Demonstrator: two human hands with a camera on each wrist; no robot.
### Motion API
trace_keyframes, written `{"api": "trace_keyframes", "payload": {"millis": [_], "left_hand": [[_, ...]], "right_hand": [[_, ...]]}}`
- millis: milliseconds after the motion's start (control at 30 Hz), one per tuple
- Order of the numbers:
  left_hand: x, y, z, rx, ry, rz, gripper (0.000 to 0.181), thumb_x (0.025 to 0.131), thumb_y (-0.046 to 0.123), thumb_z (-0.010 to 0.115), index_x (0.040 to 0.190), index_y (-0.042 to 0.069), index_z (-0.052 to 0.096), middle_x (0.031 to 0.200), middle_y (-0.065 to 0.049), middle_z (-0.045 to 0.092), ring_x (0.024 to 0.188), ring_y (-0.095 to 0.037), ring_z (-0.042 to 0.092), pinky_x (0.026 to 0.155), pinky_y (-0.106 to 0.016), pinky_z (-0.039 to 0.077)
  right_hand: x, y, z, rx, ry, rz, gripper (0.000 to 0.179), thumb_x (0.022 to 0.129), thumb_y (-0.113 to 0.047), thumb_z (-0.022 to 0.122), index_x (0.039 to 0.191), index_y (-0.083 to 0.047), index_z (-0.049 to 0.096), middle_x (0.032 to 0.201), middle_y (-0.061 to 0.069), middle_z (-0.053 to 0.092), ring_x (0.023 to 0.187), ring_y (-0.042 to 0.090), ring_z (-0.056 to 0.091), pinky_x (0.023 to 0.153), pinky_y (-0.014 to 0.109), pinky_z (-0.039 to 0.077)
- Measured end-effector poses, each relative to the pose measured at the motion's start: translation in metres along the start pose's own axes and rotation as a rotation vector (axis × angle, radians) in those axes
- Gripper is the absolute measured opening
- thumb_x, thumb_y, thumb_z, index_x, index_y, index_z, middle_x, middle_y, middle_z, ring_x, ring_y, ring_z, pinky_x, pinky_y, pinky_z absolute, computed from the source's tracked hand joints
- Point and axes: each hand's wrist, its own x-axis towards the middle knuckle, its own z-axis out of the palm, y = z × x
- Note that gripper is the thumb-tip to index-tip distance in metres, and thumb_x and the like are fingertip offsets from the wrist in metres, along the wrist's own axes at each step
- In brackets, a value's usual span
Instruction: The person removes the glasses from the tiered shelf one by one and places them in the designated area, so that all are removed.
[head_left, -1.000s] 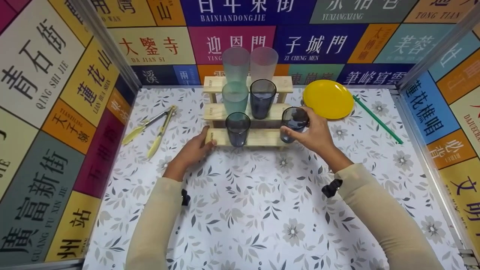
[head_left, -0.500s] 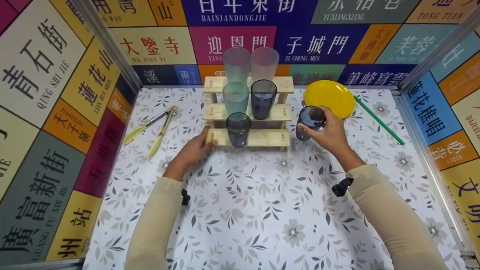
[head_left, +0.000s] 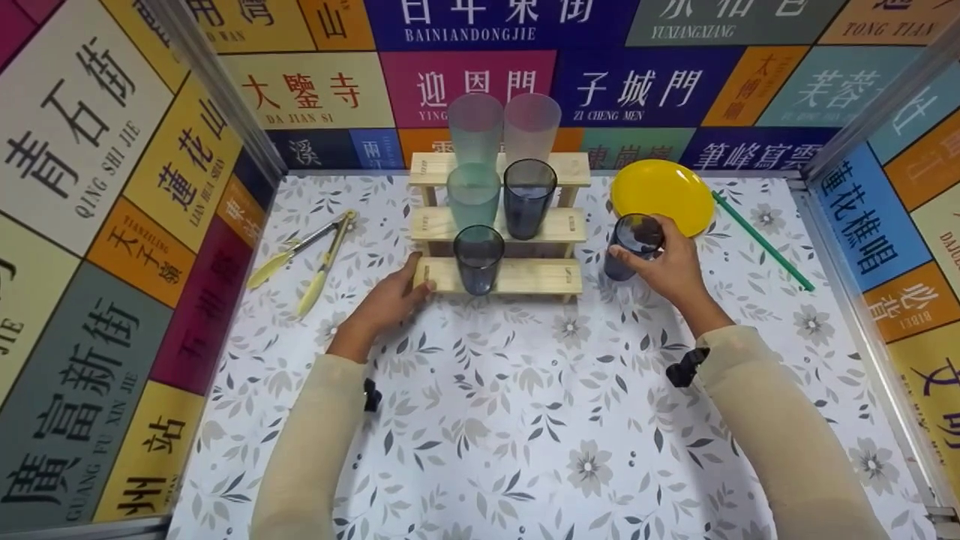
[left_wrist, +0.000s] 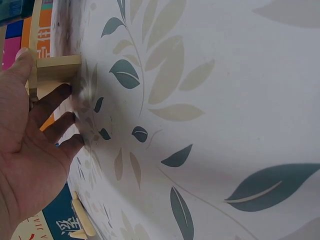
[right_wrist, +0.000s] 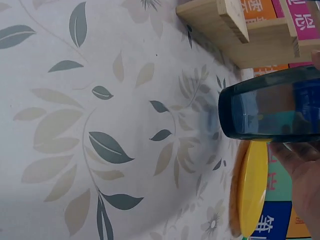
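My right hand (head_left: 681, 268) grips a dark smoky tumbler (head_left: 630, 264) to the right of the stepped wooden rack (head_left: 536, 276). In the right wrist view the tumbler (right_wrist: 272, 107) is upright over the tablecloth, seemingly just above it. My left hand (head_left: 386, 301) holds the left end of the rack's lowest step, thumb on the board and fingers by its side. Another dark tumbler (head_left: 478, 262) stands on that step. The middle step bears a green cup (head_left: 473, 196) and a dark tumbler (head_left: 529, 201). On the top step are two pale frosted cups (head_left: 475, 124).
A yellow plate (head_left: 663, 196) lies behind the right hand, with a green straw-like stick (head_left: 763, 240) beside it. Yellow-tipped tongs (head_left: 319, 259) lie at the left. Panels printed with characters (head_left: 480, 82) wall the back and sides of the patterned tablecloth (head_left: 480, 420).
My right hand has lifted the dark tumbler off the right end of the lowest step and carried it right, away from the rack. The left hand has stayed at the rack.
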Motion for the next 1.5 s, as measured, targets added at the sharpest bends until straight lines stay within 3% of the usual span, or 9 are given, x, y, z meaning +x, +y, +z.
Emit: {"api": "trace_keyframes", "payload": {"millis": [200,400,667,900,1200,1267,1433,1500], "left_hand": [[0.001,-0.001,0.002,0.002,0.008,0.015,0.083,0.116,0.052,0.052,0.179,0.014,0.015,0.167,-0.028,0.051,0.153,-0.047,0.053,0.128,-0.061,0.041],[0.002,-0.001,0.003,0.010,0.012,0.033,0.083,0.116,0.052,0.052,0.179,0.012,0.015,0.164,-0.029,0.054,0.150,-0.047,0.056,0.126,-0.061,0.043],[0.001,0.002,0.002,0.011,0.008,0.021,0.084,0.116,0.054,0.052,0.179,0.012,0.015,0.168,-0.029,0.049,0.153,-0.047,0.052,0.128,-0.061,0.041],[0.002,0.002,0.001,0.020,0.010,0.036,0.082,0.116,0.052,0.052,0.179,0.014,0.015,0.167,-0.026,0.052,0.153,-0.045,0.054,0.127,-0.061,0.042],[0.001,0.001,0.002,0.006,0.002,0.011,0.083,0.116,0.055,0.051,0.180,0.020,0.012,0.168,-0.025,0.052,0.153,-0.046,0.054,0.128,-0.061,0.041],[0.004,-0.006,0.004,0.005,0.003,0.009,0.085,0.114,0.062,0.050,0.180,0.025,0.012,0.168,-0.023,0.052,0.153,-0.044,0.054,0.128,-0.060,0.041],[0.005,-0.009,0.003,0.012,0.009,0.032,0.085,0.114,0.061,0.051,0.180,0.023,0.014,0.163,-0.025,0.057,0.148,-0.045,0.058,0.126,-0.060,0.044],[0.002,-0.002,0.001,0.012,0.003,0.034,0.083,0.115,0.055,0.052,0.179,0.018,0.014,0.163,-0.027,0.056,0.148,-0.047,0.058,0.125,-0.062,0.044]], "right_hand": [[0.004,0.006,-0.001,0.017,-0.036,0.053,0.104,0.087,-0.065,0.089,0.164,-0.011,0.042,0.169,0.019,0.047,0.160,0.041,0.044,0.134,0.063,0.033],[0.007,0.011,-0.001,0.019,-0.066,0.057,0.108,0.086,-0.069,0.087,0.165,-0.011,0.042,0.168,0.018,0.048,0.159,0.040,0.044,0.134,0.063,0.033],[0.006,0.014,-0.002,0.034,-0.079,0.086,0.108,0.087,-0.070,0.086,0.167,-0.013,0.040,0.170,0.016,0.047,0.161,0.039,0.043,0.135,0.061,0.032],[0.007,0.018,-0.003,0.033,-0.077,0.024,0.097,0.090,-0.062,0.087,0.163,-0.013,0.046,0.160,0.017,0.056,0.152,0.039,0.052,0.130,0.061,0.038],[0.009,0.019,-0.003,0.030,-0.090,0.045,0.103,0.087,-0.068,0.087,0.166,-0.018,0.044,0.166,0.015,0.053,0.157,0.038,0.047,0.133,0.063,0.034],[0.009,0.021,-0.002,0.032,-0.085,0.037,0.103,0.087,-0.067,0.087,0.167,-0.017,0.044,0.166,0.016,0.053,0.157,0.038,0.047,0.133,0.062,0.034],[0.008,0.023,0.001,0.038,-0.075,0.025,0.103,0.088,-0.065,0.088,0.166,-0.014,0.045,0.166,0.016,0.053,0.157,0.038,0.048,0.133,0.062,0.035],[0.008,0.023,0.001,0.039,-0.073,0.023,0.102,0.088,-0.065,0.088,0.166,-0.014,0.045,0.165,0.016,0.054,0.156,0.038,0.049,0.132,0.062,0.035]]}}
